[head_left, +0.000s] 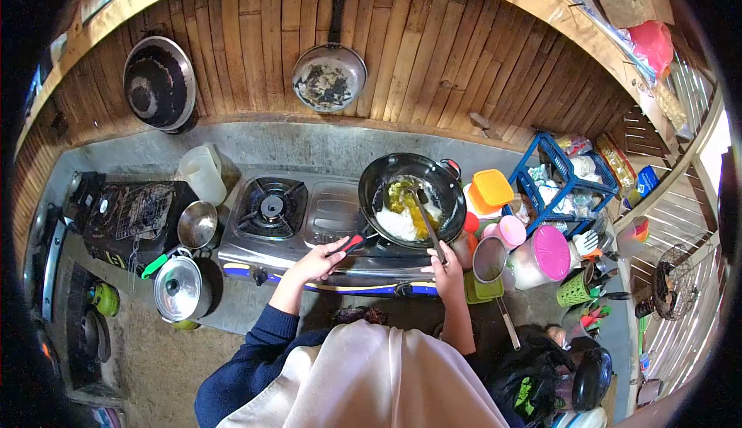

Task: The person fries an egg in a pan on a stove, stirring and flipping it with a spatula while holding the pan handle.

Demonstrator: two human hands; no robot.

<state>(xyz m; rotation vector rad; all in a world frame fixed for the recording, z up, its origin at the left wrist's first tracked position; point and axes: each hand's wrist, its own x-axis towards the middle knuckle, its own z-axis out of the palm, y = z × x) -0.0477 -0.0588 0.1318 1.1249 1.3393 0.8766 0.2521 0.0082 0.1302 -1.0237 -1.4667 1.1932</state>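
My left hand (321, 262) is closed around the red-and-black handle (347, 244) of a black wok (373, 174) on the right side of the gas stove (334, 215). My right hand (446, 270) grips a long-handled spatula (427, 223), whose far end rests in the food inside the wok. That food is white (396, 224) toward the near left and yellowish (399, 194) toward the middle, looking like frying egg. Part of the spatula's blade is hidden in it.
The left burner (271, 207) carries no pan. Left of the stove stand a lidded pot (178, 289) and a small metal pot (198, 224). Close by my right hand are a strainer (489, 259), a pink-lidded container (550, 252) and an orange-lidded box (491, 188). A blue rack (558, 154) stands behind.
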